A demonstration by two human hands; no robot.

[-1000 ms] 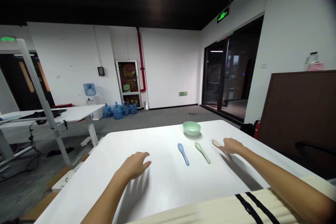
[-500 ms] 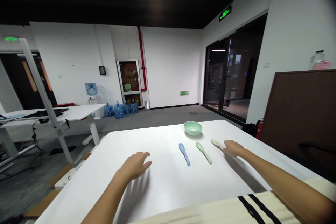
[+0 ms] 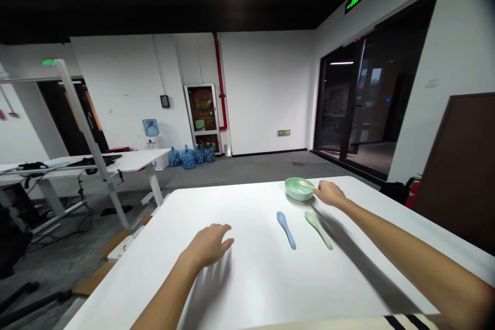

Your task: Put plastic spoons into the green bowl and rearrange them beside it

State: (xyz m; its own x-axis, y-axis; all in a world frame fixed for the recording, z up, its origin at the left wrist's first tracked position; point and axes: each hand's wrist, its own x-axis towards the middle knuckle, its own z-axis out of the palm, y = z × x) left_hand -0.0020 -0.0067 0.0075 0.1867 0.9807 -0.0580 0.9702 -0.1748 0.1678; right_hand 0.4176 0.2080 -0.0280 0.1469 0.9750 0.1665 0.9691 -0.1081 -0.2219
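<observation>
My right hand (image 3: 328, 193) reaches to the far side of the white table (image 3: 251, 278) and holds a beige spoon (image 3: 306, 184) by its handle. The spoon's head lies over the rim of the pale green bowl (image 3: 298, 188). A blue spoon (image 3: 286, 229) and a green spoon (image 3: 318, 229) lie side by side on the table nearer to me. Resting on the table to the left is my left hand (image 3: 209, 246), fingers together and slightly curled, holding nothing.
A dark brown panel (image 3: 460, 165) stands at the right of the table. Another white desk (image 3: 85, 162) with cables and a metal frame is at the left. Several blue water jugs (image 3: 189, 156) stand by the far wall.
My right hand picked up the beige spoon from the table and carried it away from me to the green bowl. The left hand stayed put. The camera shifted a little.
</observation>
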